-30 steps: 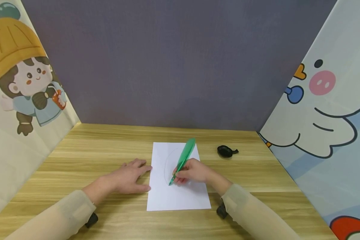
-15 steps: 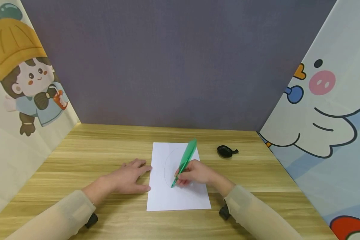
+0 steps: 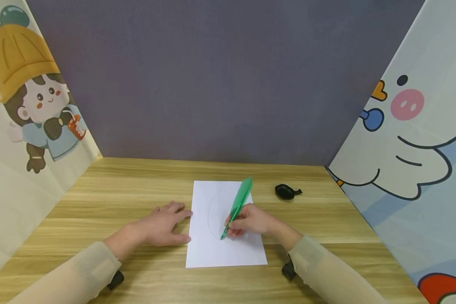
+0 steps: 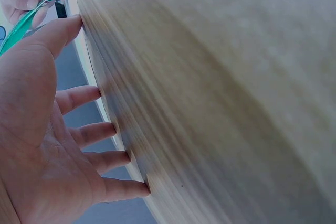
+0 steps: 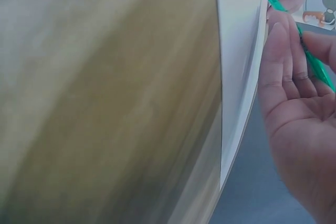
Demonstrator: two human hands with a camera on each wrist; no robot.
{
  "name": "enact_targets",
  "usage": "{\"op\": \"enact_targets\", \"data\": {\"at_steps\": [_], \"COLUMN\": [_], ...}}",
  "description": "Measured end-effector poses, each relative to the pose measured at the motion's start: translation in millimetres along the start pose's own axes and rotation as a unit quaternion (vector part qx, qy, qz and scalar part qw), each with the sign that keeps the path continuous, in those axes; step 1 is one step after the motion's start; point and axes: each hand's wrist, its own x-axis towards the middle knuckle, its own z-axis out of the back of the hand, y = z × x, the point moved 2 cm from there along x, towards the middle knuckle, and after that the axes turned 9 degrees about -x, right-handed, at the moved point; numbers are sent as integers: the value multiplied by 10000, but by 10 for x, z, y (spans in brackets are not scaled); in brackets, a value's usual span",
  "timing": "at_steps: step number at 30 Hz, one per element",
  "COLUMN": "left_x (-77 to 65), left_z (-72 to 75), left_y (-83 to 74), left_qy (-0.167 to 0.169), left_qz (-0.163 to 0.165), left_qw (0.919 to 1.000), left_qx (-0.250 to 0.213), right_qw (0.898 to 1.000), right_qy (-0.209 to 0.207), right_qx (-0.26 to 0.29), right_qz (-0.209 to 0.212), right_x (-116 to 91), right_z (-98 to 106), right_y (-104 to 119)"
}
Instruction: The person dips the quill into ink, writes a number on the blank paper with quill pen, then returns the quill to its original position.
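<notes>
A sheet of white paper [image 3: 209, 253] lies on the wooden table, bearing a thin curved line like the left side of an oval. Over it, my right hand [image 3: 251, 219] pinches a green feather-shaped pen [image 3: 241, 196] between thumb and fingers. The pen leans up and to the right, its tip at the lower end of the curve. My left hand [image 3: 165, 223] rests spread on the table, thumb and a fingertip at the paper's left edge. In the left wrist view, the left hand's fingers [image 4: 86, 135] are apart and hold nothing.
A small black oval object with a short tail [image 3: 285, 192] lies right of the paper. A grey panel [image 3: 213, 84] stands behind the wooden table [image 3: 137, 185]. Walls with cartoon prints flank both sides. A dark wrist device [image 3: 289, 270] shows under the right sleeve.
My right hand has moved the pen slightly right and toward me, and the curved line has grown longer at its lower end. The left hand has stayed in place.
</notes>
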Motion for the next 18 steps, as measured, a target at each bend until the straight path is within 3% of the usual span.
{"op": "enact_targets", "data": {"at_steps": [18], "left_x": [3], "left_z": [-9], "left_y": [5], "left_qy": [-14], "left_qz": [-16], "left_qw": [10000], "left_qx": [-12], "right_qw": [9998], "right_qy": [-80], "right_qx": [-158], "right_qz": [-74], "right_x": [-128], "right_z": [86], "right_y": [-58]}}
